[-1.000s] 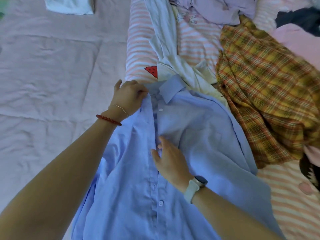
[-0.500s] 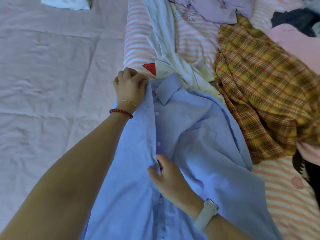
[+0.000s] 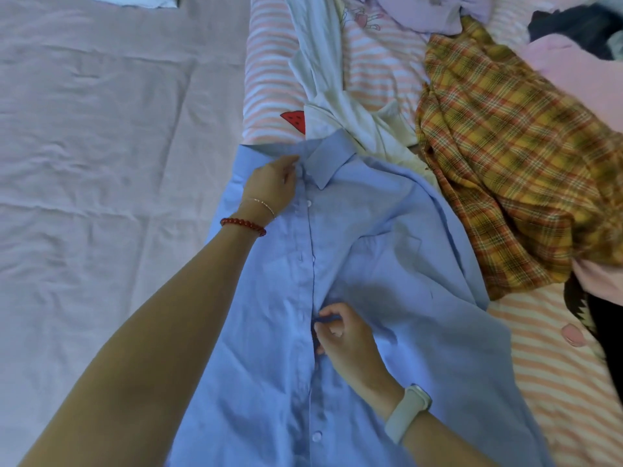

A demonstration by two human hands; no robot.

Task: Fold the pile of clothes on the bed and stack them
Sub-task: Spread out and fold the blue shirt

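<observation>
The wrinkled pale pink bed sheet (image 3: 101,163) carries the unfolded heap at the far right, topped by a yellow-and-red plaid shirt (image 3: 505,163). Near centre, a light blue button-front cotton shirt (image 3: 387,264) lies front-up, collar far, partly over a pink-striped garment (image 3: 269,79). The left hand (image 3: 269,183) pinches the placket beside the collar; the right hand (image 3: 340,335) pinches the placket at mid-front. Judged step: squaring the shirt flat before folding. The next move likely calls for smoothing the creased right front panel.

Wrinkled pale pinkish bed sheet (image 3: 101,163), soft, perhaps daylight, illumination
</observation>
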